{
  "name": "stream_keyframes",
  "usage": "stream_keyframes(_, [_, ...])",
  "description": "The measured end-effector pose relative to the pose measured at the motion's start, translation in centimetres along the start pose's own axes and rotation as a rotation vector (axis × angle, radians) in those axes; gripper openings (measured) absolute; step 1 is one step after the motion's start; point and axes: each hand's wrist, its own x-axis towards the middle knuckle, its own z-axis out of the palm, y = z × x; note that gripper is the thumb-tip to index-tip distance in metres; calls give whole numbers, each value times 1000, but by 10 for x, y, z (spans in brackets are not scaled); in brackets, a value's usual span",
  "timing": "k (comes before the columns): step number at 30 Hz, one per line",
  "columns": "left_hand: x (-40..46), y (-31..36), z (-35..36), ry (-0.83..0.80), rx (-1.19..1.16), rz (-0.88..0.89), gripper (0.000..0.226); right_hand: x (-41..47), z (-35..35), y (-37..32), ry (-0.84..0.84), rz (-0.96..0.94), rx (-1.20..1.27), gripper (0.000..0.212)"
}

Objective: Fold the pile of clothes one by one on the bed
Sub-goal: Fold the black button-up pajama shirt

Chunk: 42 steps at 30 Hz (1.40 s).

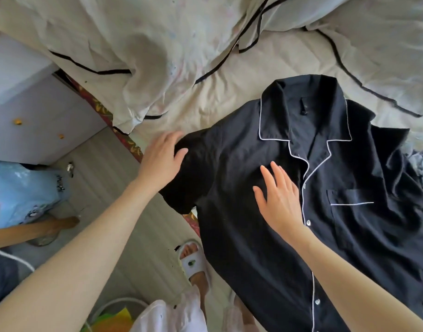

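Now two flat hands, left hand (160,161) and right hand (278,200), press one black shirt (349,178)

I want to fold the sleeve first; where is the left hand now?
In the head view, the left hand is left of centre, resting open on the sleeve of the black shirt at the bed's edge.

black shirt (289,200) white-piped, cream, perhaps floral, bedding (133,44)

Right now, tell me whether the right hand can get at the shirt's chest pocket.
Probably yes. The right hand lies flat on the black shirt just left of the button placket, and the chest pocket lies uncovered just across it, with nothing lying between.
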Motion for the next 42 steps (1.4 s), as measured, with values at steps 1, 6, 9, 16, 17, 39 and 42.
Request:
stream_keyframes(1, [10, 10, 3, -15, 24, 45, 44, 3, -3, -1, 35, -27, 1, 49])
stream_keyframes(6, [41, 30, 7, -183, -35, -85, 35, 26, -14, -5, 24, -109, -60, 54])
stream_keyframes(9, [36, 34, -1, -82, -348, -34, 19, 35, -16, -8, -3, -128, -68, 58])
stream_keyframes(16, [25, 22, -2, 255, -61, -52, 24, 30, -15, -18, 53, -123, 134, 54])
stream_keyframes(17, [13, 19, 2, 310, -90, -46, 23, 24, -14, -18, 96, -115, 188, 53])
stream_keyframes(39, [-243, 16, 180, -391, -629, -664, 25, -152, 34, 104, -29, -207, -70, 52])
stream_keyframes(42, [-275, 23, 184, -320, -718, -690, 15, -168, 34, 118, -29, -247, -109, 53])
